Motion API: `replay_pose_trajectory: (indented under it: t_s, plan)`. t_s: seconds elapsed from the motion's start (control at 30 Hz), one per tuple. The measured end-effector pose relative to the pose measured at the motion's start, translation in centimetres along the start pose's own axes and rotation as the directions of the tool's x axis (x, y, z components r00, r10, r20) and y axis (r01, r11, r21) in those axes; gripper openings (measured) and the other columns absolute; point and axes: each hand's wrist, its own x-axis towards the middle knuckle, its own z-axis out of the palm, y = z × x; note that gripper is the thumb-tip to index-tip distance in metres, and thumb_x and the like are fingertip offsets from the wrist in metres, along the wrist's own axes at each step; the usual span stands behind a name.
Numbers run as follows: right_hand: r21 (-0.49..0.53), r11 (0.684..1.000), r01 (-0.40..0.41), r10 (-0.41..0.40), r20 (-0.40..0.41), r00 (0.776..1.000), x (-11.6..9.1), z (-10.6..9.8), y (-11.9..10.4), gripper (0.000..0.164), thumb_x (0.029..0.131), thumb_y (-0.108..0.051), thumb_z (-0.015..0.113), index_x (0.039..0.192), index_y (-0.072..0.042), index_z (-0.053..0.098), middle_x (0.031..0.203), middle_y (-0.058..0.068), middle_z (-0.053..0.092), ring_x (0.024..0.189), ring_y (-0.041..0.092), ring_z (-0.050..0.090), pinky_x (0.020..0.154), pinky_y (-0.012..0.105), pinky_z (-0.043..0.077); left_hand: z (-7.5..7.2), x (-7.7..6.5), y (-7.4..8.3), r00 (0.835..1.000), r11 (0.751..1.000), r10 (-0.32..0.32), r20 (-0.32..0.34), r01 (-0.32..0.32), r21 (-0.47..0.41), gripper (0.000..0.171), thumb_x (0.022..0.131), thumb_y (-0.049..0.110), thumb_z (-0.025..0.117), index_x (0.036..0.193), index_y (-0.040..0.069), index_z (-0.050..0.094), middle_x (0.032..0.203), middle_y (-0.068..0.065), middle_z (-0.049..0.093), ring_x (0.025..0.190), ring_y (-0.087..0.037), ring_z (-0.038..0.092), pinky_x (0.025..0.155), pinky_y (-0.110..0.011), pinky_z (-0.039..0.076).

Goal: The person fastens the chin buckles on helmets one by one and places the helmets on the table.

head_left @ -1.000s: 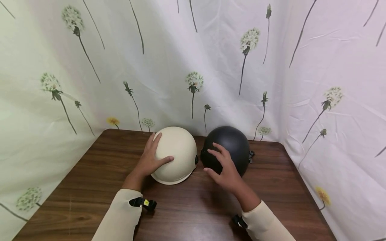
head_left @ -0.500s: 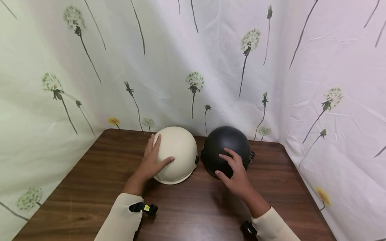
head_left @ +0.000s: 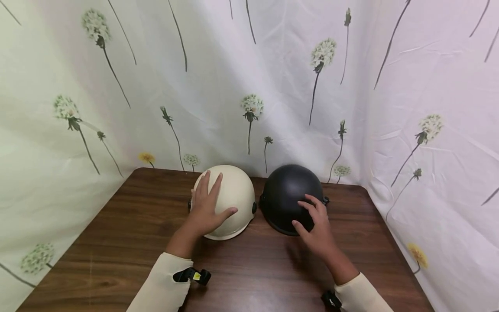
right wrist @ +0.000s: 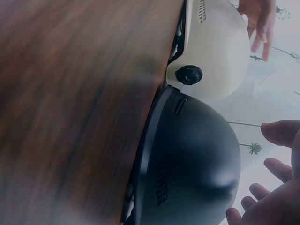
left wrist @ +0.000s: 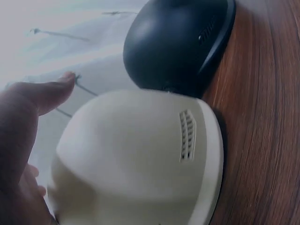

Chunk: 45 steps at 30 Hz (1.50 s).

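A cream helmet (head_left: 239, 190) sits dome up on the wooden table, with a slotted vent and a black round knob (right wrist: 189, 75) on its side. My left hand (head_left: 204, 212) hovers over its left side, fingers spread and thumb stretched out; in the left wrist view a gap shows between the thumb and the shell. Close to its right stands a matte black helmet (head_left: 288, 190), also dome up, with slotted vents. My right hand (head_left: 317, 229) is in front of its right side, fingers loosely bent and holding nothing. The right wrist view shows those fingertips just off the black shell.
The brown wood-grain table (head_left: 117, 242) ends at a back edge right behind both helmets. A white curtain (head_left: 218, 86) printed with dandelions hangs behind and along the sides. Black wrist straps (head_left: 192, 275) sit on the cream sleeves (head_left: 163, 286).
My right hand has moved right and a little nearer across the front of the black helmet. My left hand has shifted right over the cream helmet. Both helmets stay in about the same places.
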Motion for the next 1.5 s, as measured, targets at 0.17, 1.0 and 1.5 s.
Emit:
replay_pose_trajectory:
  t_s: [0.17, 1.0, 1.5]
  plan:
    - [-0.012, 1.000, -0.014, 0.013, -0.020, 1.000, -0.1, -0.4, 0.5, 0.054, 0.093, -0.013, 0.082, 0.142, -0.006, 0.061, 0.164, 0.015, 0.036, 0.153, 0.044, 0.026, 0.108, 0.076, 0.033, 0.1, 0.0, 1.7, 1.000, 0.994, 0.031, 0.006, -0.031, 0.105, 0.109, 0.087, 0.063, 0.077, 0.170, 0.021, 0.020, 0.174, -0.022, 0.001, 0.160, -0.048, 0.000, 0.113, -0.083, -0.003]
    - [-0.013, 0.990, -0.140, 0.136, -0.172, 0.976, 0.6, -0.8, 2.5, 0.069, 0.094, -0.018, 0.081, 0.153, -0.002, 0.050, 0.167, 0.021, 0.029, 0.146, 0.048, 0.034, 0.106, 0.079, 0.027, 3.8, 0.7, 6.1, 0.941, 0.927, 0.339, 0.013, -0.337, 0.167, 0.103, 0.086, 0.056, 0.082, 0.167, 0.018, 0.030, 0.171, -0.023, 0.019, 0.160, -0.044, 0.012, 0.118, -0.078, 0.013]
    - [-0.015, 0.981, -0.192, 0.188, -0.141, 0.972, 0.6, -1.3, 3.9, 0.073, 0.096, -0.025, 0.079, 0.156, -0.002, 0.045, 0.168, 0.023, 0.025, 0.154, 0.048, 0.025, 0.111, 0.077, 0.028, 7.3, 0.9, 9.1, 0.951, 0.956, 0.294, 0.093, -0.291, -0.043, 0.105, 0.089, 0.054, 0.081, 0.169, 0.020, 0.023, 0.175, -0.018, 0.010, 0.160, -0.042, 0.013, 0.121, -0.068, 0.026]
